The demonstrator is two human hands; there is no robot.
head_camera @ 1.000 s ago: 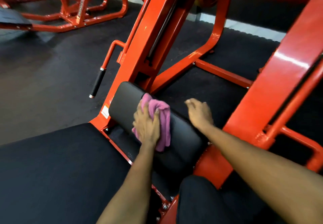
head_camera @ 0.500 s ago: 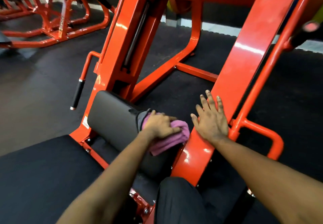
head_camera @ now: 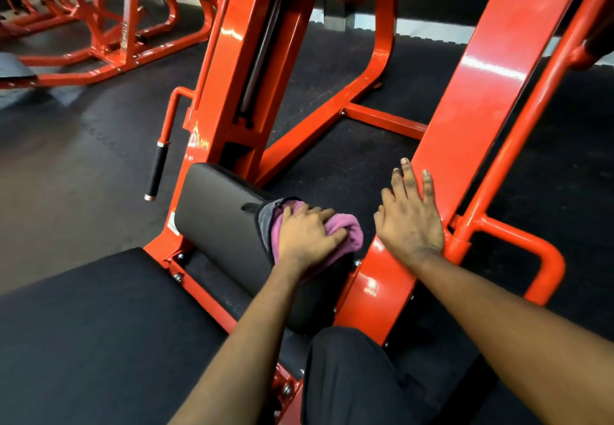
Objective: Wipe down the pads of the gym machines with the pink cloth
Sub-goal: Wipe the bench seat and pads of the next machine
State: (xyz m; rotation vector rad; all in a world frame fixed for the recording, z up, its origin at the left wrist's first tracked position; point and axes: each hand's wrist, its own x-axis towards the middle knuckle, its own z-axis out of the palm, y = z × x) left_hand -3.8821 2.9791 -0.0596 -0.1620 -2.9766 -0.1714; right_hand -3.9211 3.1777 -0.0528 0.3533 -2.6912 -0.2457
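A black shoulder pad is bolted across the orange machine frame, just beyond the big black seat pad. My left hand presses the bunched pink cloth onto the right end of that shoulder pad, where a torn grey patch shows. My right hand lies flat with fingers spread on the slanted orange beam to the right, holding nothing. My dark trouser knee sits below the pad.
An orange handle with a black grip hangs left of the pad. A bent orange tube juts out right of the beam. Another orange machine stands at the far left on the dark rubber floor.
My left hand has slid the pink cloth from the middle of the shoulder pad to its right end. My right hand moved off the pad onto the orange beam and spread flat.
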